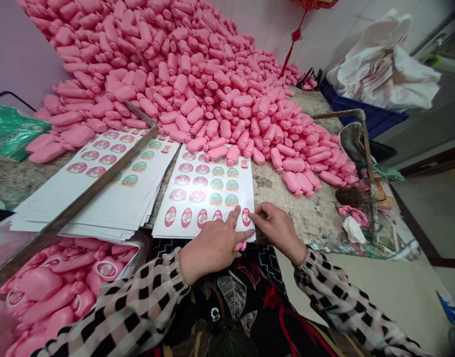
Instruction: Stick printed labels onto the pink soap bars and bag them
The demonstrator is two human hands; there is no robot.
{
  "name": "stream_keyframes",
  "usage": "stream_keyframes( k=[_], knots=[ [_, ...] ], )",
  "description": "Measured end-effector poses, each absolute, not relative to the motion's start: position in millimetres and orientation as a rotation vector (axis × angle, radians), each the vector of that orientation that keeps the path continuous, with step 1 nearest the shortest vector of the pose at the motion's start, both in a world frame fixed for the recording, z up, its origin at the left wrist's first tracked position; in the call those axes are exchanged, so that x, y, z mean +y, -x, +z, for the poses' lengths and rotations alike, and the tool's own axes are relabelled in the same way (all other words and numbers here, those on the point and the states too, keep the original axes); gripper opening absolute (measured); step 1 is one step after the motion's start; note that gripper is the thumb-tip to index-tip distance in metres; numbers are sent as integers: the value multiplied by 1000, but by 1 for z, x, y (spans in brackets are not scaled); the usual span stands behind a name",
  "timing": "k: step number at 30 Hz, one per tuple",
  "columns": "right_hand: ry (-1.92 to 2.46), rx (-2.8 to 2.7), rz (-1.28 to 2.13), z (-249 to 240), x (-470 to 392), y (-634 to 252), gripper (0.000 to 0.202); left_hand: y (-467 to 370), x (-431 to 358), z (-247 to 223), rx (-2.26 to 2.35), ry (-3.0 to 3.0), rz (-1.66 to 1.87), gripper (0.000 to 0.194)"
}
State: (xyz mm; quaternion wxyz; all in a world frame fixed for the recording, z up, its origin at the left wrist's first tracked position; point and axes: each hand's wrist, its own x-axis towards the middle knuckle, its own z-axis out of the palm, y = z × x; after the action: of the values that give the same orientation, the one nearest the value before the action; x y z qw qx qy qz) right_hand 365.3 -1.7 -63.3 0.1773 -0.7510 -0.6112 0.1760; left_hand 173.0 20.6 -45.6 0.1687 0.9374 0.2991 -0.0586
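A white sticker sheet (186, 186) lies in front of me, printed with pink and green labels and a bottom row of oval stickers. My left hand (214, 243) rests over its lower edge, index and middle fingers stretched across the paper. Under that hand a small pink end of a bottle (240, 246) pokes out; the palm hides the rest. At the sheet's lower right corner, my right hand (279, 228) has its fingertips pinched at the edge of the last oval sticker (246, 217).
Pink bottles (182, 84) are heaped over the back of the table. More sticker sheets (82, 198) lie left, under a rusty metal bar (100, 186). Labelled bottles (44, 292) fill a lined container at lower left. A metal frame (370, 183) stands right, near a blue crate (361, 111).
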Motion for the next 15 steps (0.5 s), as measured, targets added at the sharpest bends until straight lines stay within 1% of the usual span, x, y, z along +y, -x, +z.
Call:
stream_keyframes(
  k=[15],
  knots=[
    [1984, -1884, 298, -63, -9, -363, 21, -174, 19, -42, 856, -2719, -152, 56]
  ],
)
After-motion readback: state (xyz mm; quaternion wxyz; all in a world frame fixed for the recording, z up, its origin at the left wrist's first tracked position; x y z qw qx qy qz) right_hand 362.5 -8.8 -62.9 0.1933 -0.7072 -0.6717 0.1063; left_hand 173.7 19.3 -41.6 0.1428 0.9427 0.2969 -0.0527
